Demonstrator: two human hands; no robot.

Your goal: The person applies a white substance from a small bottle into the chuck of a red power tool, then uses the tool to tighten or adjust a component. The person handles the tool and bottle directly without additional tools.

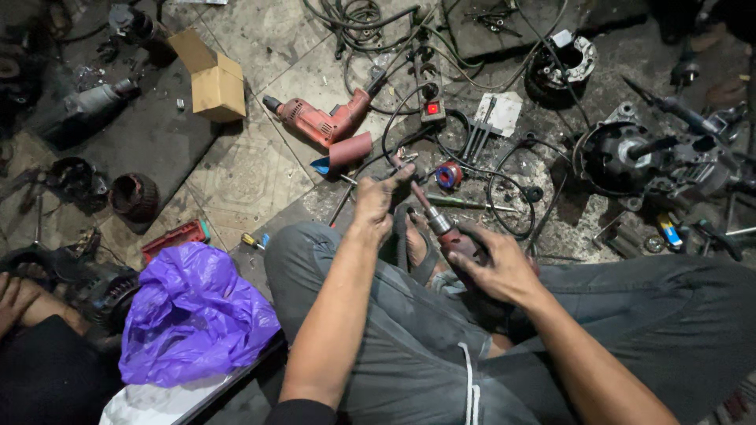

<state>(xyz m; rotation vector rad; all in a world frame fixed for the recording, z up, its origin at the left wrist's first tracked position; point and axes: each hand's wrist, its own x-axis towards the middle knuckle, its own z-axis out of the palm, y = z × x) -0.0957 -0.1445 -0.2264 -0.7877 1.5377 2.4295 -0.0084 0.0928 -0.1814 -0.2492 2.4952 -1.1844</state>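
- While the person sits cross-legged, the right hand (498, 271) grips the dark red drill (457, 242) over the lap.
- The left hand (376, 201) closes around its chuck end (411, 182) — fingers pinched.
- Beyond this drill lie a second red drill (323, 122) and a cardboard box (211, 77).
- Judging by this, work on the chuck looks unfinished — nothing is set aside.

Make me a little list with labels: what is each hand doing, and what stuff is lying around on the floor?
Left hand: pinches the front tip of a dark red drill
Right hand: wraps around that drill's body
Floor ahead: a second red drill lying on the tiles
Left side: purple plastic bag, cardboard box
Right side: dark motor housing
Between: black cables
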